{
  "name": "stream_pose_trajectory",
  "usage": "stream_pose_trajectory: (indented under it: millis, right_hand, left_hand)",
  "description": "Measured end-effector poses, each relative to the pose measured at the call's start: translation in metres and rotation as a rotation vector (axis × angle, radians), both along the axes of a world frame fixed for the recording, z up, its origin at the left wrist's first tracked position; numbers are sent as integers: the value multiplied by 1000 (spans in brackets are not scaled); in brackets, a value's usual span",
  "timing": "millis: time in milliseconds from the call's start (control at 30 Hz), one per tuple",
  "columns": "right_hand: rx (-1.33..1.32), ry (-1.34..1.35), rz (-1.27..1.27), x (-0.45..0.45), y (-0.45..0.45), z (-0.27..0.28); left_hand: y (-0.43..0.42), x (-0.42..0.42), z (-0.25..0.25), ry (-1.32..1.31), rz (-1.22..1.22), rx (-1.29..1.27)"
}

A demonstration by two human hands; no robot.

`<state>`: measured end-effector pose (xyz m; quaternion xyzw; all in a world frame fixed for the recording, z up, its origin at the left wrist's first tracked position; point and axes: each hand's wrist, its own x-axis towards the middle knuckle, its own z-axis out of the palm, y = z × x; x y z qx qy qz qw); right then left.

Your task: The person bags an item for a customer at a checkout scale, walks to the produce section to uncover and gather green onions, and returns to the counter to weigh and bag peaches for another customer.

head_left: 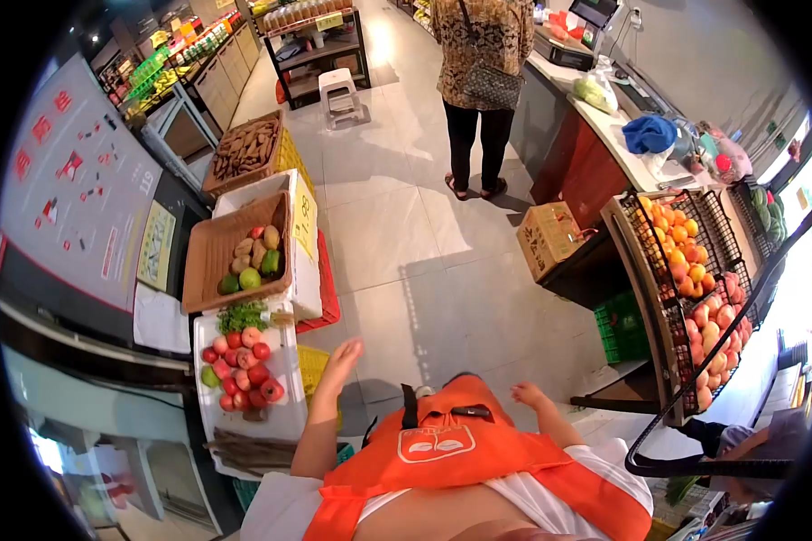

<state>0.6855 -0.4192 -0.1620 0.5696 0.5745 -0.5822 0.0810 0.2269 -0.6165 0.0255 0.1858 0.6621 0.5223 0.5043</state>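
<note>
My left hand is raised in front of my body with its fingers stretched out and nothing in it. It is nearest to a white tray of red tomatoes, but apart from it. On the other side, my right hand hangs in the air over the floor, fingers loosely apart, holding nothing that I can see. Between the hands is the orange apron that I wear. Behind the tomato tray stands a brown basket with a green pepper and several round fruits or vegetables.
A tiled floor runs ahead. A person stands facing away near the counter. At right, a rack holds oranges and reddish fruit; a cardboard box sits beside it. Farther off is a white stool.
</note>
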Motion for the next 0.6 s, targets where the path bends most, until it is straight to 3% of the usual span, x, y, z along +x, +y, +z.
stream_pose_trajectory:
  millis: [67, 167, 233, 400, 500, 600]
  right_hand:
    - [203, -296, 274, 20, 27, -7]
    - [384, -404, 1141, 69, 64, -53]
    - [337, -359, 1046, 73, 90, -25]
    - [232, -405, 931, -3, 231, -52]
    - [404, -357, 1091, -126, 359, -69]
    - [806, -177, 1204, -316, 490, -65]
  left_hand:
    - [80, -22, 33, -9, -31, 67]
    - [179, -58, 68, 1, -75, 193]
    - [235, -81, 74, 35, -93, 274]
    - [352, -153, 71, 87, -46, 286]
    - [397, -198, 75, 124, 26, 306]
    - [406, -242, 66, 83, 233, 240]
